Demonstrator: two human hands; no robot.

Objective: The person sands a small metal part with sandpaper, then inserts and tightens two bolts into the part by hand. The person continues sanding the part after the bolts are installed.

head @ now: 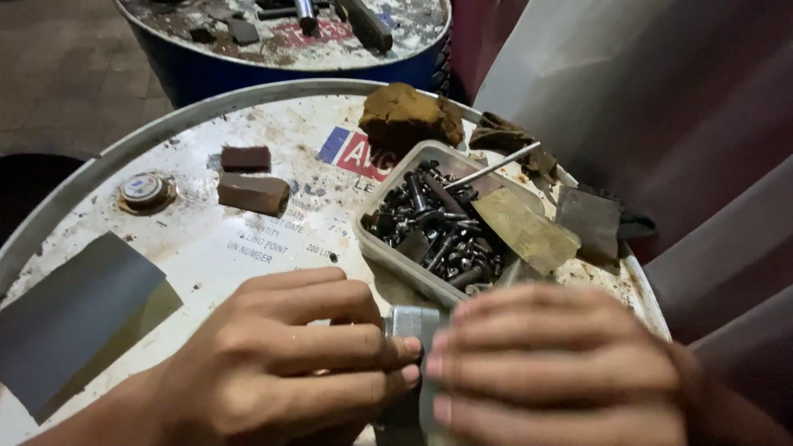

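Grey metal part (410,324): pinched between your left hand (281,359) and right hand (549,372), both closed on it, fingertips meeting, neither nearer.

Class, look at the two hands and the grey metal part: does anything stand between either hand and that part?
Nothing visible does. The left hand and right hand both lie directly on the grey metal part, fingers wrapped over it. The tub of bolts sits just behind, apart.

White rust-flecked drum lid (206,239) – grey metal part (410,324), brown blocks (252,193), dk bolts (438,227).
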